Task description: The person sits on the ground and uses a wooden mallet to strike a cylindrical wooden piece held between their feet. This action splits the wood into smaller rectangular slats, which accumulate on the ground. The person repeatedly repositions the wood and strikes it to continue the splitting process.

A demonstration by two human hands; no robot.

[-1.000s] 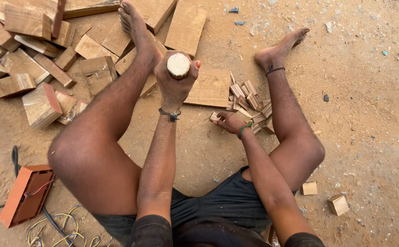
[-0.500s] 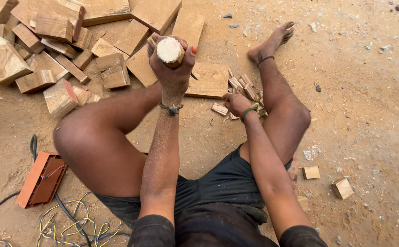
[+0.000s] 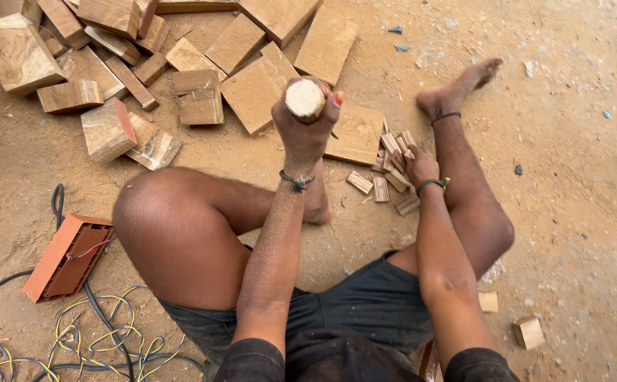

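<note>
Here, the left hand [image 3: 305, 131] is gripping a round wooden handle [image 3: 304, 98], fingers clamped tight around it, its pale cut end poking up above them. The right hand [image 3: 422, 168] is resting on a heap of small wood strips [image 3: 392, 166], its fingers possibly curled on one, though I cannot tell. A flat wooden board [image 3: 356, 134] is lying just beyond the left fingers.
</note>
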